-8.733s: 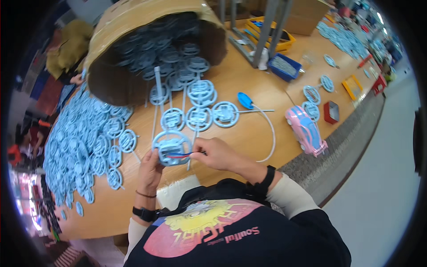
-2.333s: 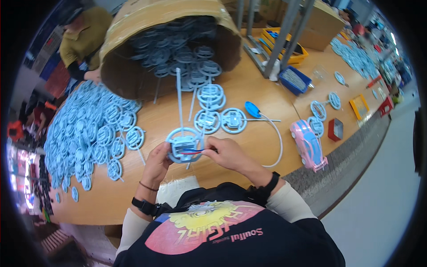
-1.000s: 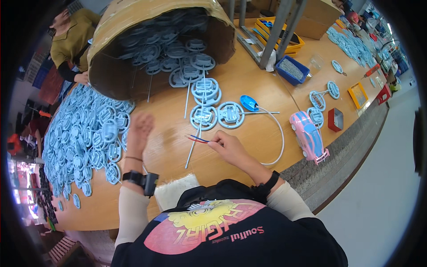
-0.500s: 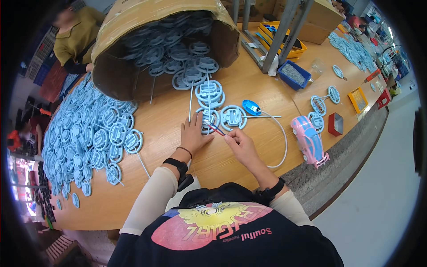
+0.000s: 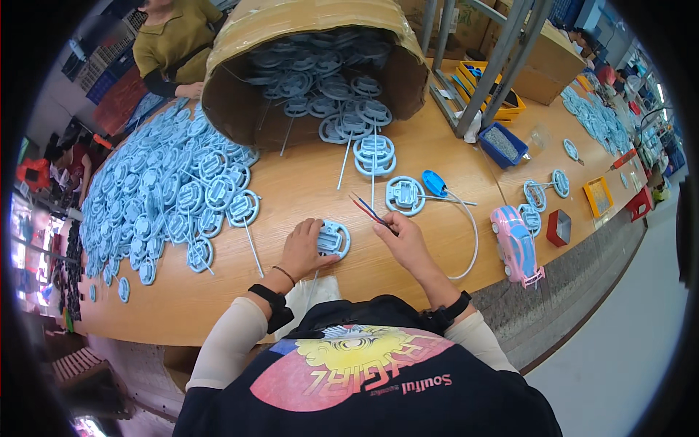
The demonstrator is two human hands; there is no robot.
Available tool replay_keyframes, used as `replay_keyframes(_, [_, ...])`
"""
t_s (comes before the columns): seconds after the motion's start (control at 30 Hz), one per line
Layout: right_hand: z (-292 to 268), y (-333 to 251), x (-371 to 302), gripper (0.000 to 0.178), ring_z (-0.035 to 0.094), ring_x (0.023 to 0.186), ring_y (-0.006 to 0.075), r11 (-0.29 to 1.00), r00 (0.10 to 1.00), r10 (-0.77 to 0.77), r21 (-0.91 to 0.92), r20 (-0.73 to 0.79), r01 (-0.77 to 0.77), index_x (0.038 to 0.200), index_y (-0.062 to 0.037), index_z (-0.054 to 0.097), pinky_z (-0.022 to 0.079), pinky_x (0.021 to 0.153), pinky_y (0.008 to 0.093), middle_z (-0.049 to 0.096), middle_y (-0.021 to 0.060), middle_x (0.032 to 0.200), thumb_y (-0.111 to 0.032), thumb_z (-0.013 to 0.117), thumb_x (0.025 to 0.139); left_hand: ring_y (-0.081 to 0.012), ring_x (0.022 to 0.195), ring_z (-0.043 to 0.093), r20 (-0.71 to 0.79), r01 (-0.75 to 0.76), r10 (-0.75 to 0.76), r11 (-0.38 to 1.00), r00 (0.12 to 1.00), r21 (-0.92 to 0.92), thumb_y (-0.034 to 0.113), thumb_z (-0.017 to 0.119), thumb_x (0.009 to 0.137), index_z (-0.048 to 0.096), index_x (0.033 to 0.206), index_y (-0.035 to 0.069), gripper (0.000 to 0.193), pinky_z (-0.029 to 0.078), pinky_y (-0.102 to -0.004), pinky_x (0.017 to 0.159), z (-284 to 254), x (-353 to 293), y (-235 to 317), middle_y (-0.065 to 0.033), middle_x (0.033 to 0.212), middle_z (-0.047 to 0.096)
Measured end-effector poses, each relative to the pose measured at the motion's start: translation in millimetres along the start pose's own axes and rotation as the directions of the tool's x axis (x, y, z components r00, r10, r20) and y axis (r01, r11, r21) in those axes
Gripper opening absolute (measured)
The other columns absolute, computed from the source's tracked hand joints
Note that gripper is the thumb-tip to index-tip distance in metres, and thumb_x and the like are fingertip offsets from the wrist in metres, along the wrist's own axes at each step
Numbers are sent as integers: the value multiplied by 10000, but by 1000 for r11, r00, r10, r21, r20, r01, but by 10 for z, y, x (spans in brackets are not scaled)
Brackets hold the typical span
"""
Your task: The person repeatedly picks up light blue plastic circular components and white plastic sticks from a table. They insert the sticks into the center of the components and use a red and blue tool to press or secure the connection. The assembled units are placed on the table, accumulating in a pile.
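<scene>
My left hand (image 5: 301,246) grips the left side of a light blue plastic toy steering wheel (image 5: 335,239), its thumb along the near edge. The wheel lies on the wooden table, its slotted inner side facing up. To the right, my right hand (image 5: 408,244) pinches a slim dark piece with a red and a blue prong (image 5: 368,210), pointing up and left. These prongs are apart from the wheel; whether they are wires or tool tips I cannot tell. Beyond my right hand lie another steering wheel (image 5: 405,196) and a blue oval device (image 5: 434,183) with a white cable (image 5: 476,244).
A tipped cardboard drum (image 5: 313,22) of steering wheels lies at the back. A large pile of them (image 5: 156,197) covers the left. At right are a pink toy car (image 5: 518,247), a blue bin (image 5: 502,145), a red box (image 5: 558,228) and a metal frame (image 5: 502,65). A person (image 5: 175,44) stands back left.
My left hand has drawn the steering wheel nearer to me, away from the other wheels. The pronged piece in my right hand no longer reaches over it. The whole view has shifted.
</scene>
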State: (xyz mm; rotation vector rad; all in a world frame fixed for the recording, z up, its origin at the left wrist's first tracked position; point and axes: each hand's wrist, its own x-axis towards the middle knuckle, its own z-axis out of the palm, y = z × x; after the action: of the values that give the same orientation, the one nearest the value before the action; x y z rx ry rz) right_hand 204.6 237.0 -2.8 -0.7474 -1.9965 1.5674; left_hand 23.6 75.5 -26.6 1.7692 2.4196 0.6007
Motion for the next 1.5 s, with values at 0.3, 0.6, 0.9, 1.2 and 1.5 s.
replay_keyframes(0.3, [-62, -98, -161, 231, 535, 578, 145, 981, 998, 55, -188, 40, -46, 840, -9, 602, 417, 546, 279, 590, 83, 646, -226, 648, 778, -341, 947, 561, 87, 533, -526, 829, 846, -167, 484, 721, 610, 442, 1173, 13, 785, 480, -367, 782, -67, 85, -120, -263, 1072, 502])
replay_keyframes(0.6, [123, -56, -140, 249, 504, 606, 91, 999, 994, -28, 45, 103, 24, 874, 4, 616, 402, 549, 247, 599, 37, 699, -199, 687, 749, -315, 933, 570, 605, 516, -350, -319, 716, -795, 437, 649, 748, 227, 1289, 89, 770, 497, -417, 817, -81, 71, -48, -219, 1088, 468])
replay_keyframes(0.9, [16, -446, -138, 239, 500, 614, 81, 981, 975, 12, 184, 221, -54, 876, 19, 622, 407, 561, 236, 590, 29, 688, -186, 674, 765, -214, 1005, 530, 462, 468, -126, 19, 878, -883, 421, 564, 844, 353, 1207, 26, 577, 427, -379, 909, -455, 45, 292, -95, 1128, 442])
replay_keyframes(1.2, [65, -360, -184, 208, 522, 648, 110, 994, 978, -25, 113, 208, 2, 878, 2, 557, 410, 572, 259, 575, 44, 702, -197, 593, 832, -59, 701, 567, 491, 454, 35, 329, 870, -828, 231, 554, 880, 572, 1072, 12, 291, 477, -206, 624, -924, -178, 342, 5, 871, 606])
replay_keyframes(1.5, [113, -774, -435, 172, 554, 671, 333, 928, 964, -93, -329, 250, 175, 841, -53, 505, 420, 588, 384, 566, 152, 698, -219, 548, 849, -146, 768, 611, 314, 312, -439, -80, 842, -947, 138, 542, 879, 524, 1104, -10, 271, 539, -289, 714, -832, -394, 92, -58, 893, 602])
